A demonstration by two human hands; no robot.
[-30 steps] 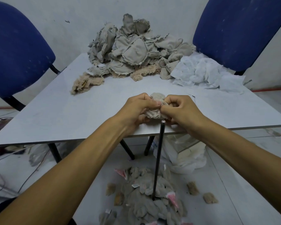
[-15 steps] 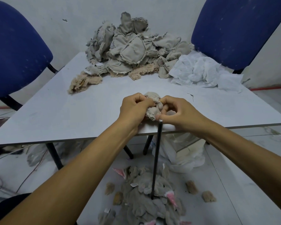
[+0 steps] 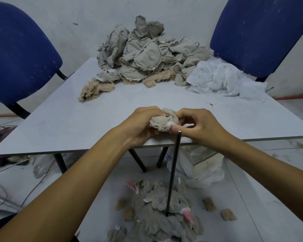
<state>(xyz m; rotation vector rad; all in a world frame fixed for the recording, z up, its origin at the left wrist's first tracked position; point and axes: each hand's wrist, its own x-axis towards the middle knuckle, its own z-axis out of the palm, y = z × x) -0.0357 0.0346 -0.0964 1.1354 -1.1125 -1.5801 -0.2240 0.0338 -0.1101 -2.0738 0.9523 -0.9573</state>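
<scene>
While left grip [image 3: 142, 123] and right grip [image 3: 202, 126] pinch the fabric piece [image 3: 162, 122], turning it looks underway.
Next, I'd guess: seat it squarely on the rod [image 3: 173, 172], push down.

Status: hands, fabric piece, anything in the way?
Both gripping: left hand, right hand. Held: grey fabric piece, over table edge. Close beneath: dark rod, upright.
</scene>
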